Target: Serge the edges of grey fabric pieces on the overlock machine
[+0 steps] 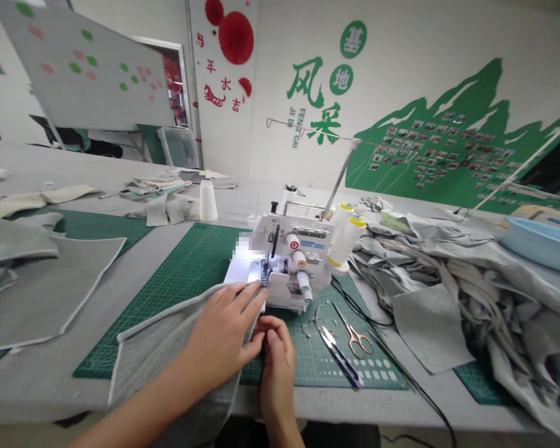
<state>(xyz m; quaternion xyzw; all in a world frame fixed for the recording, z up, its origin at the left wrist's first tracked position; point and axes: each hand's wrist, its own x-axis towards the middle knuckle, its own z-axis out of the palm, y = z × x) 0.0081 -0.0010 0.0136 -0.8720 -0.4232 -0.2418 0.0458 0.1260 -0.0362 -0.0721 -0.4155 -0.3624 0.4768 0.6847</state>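
Note:
A white overlock sewing machine [298, 255] with its lamp lit stands on a green cutting mat [182, 261]. Grey cloth with a pale bound edge [158, 348] runs from the needle area down over the table's front edge. My left hand [228, 317] lies flat on this cloth, fingers stretched out, fingertips close to the presser foot. Just right of it, my right hand [277, 351] has its fingers curled together at the cloth's right edge; what they pinch is hidden.
Orange-handled scissors [357, 339] and thread snips [343, 361] lie right of my hands, near black cables [378, 320]. Grey cloth is heaped [485, 286] at the right, beside a blue basin [541, 239]. More cloth [51, 292] lies left. A thread cone [208, 202] stands behind.

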